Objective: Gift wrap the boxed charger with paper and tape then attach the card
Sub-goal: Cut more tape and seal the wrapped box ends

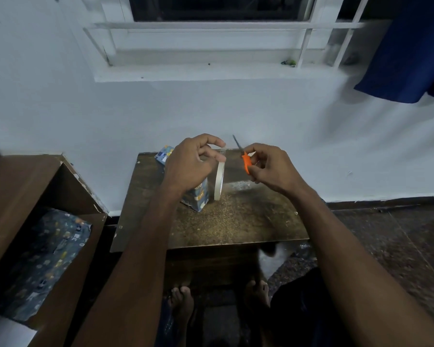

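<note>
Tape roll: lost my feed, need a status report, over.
Left hand holds tape roll, strip end pinched. Right hand grips orange-handled scissors. Wrapped box upright on table. Nothing in the way.

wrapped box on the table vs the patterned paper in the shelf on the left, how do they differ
The wrapped box stands on the small table, its paper pulled tight into a box shape; the loose wrapping paper lies slack and rumpled in the wooden shelf unit. The left hand partly hides the box, while nothing covers the loose paper. Both show the same dark blue print with small pale figures.
</note>
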`<state>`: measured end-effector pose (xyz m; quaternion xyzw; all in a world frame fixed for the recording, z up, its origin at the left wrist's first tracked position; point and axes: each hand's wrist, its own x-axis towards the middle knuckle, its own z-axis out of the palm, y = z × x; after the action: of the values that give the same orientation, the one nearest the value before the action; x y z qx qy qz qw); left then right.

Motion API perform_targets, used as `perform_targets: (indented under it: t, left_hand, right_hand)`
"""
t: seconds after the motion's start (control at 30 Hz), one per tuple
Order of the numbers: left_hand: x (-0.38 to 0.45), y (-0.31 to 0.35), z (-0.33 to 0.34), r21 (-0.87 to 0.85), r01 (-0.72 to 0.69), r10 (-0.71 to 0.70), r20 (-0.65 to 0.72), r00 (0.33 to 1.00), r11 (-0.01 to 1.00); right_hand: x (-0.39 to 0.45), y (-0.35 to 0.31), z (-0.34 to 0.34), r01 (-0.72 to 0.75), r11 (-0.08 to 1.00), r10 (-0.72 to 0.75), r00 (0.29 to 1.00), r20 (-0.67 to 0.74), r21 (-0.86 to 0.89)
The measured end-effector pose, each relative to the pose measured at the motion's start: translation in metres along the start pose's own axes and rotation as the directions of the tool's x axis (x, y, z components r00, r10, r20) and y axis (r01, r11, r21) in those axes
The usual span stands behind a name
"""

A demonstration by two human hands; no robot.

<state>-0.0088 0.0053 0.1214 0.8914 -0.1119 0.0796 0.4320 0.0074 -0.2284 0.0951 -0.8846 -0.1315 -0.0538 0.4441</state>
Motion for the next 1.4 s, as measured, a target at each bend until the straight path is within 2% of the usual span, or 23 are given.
perform_targets:
  t: [0.13,0.23,0.67,1.23,1.4]
  left_hand:
    - [0.002,-0.003,0.001,0.001,-0.019,0.019,-0.007,1.000,1.000]
    - [0.003,-0.006,0.001,0.013,-0.031,0.032,-0.006,0.999,0.999]
    - [0.003,-0.010,0.001,0.062,-0.063,0.061,0.022,0.998,0.996]
    - [0.009,-0.020,0.003,0.105,-0.097,0.094,0.029,0.995,0.990]
    - [0.006,-0.017,0.007,0.127,-0.072,0.077,-0.029,0.997,0.989]
  right_hand:
    - [-0.001,0.003,-0.001,0.002,0.996,0.009,0.992,0.129,-0.084]
    - [-0.002,-0.001,-0.001,0.020,0.995,-0.003,0.985,0.171,-0.094]
    - [-0.002,-0.012,0.003,0.058,0.989,-0.046,0.995,0.086,-0.140]
    - [0.000,-0.010,0.003,0.075,0.987,-0.068,0.996,0.052,-0.143]
    - [0.001,-0.008,0.002,0.067,0.981,-0.055,0.996,0.069,-0.180]
